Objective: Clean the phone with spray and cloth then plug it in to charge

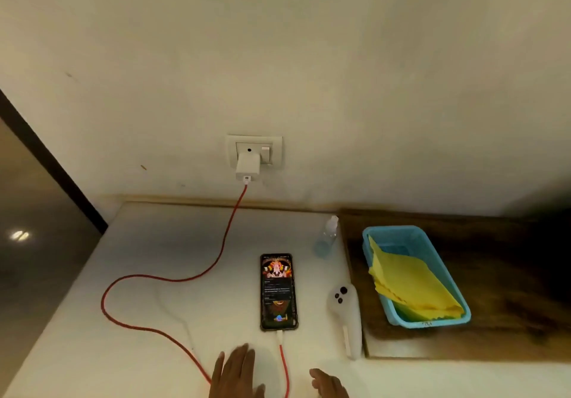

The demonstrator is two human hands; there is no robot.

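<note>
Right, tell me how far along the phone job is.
Looks essentially done. The phone lies screen lit, the red cable runs from its bottom edge to the charger in the wall socket. The yellow cloth sits in the blue tray. Both hands, left hand and right hand, are empty.

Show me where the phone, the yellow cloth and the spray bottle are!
phone (279, 292): head view, middle of its lit screen.
yellow cloth (411, 283): head view, middle of the fold, inside the blue tray.
spray bottle (326, 238): head view, clear body below the white nozzle.
</note>
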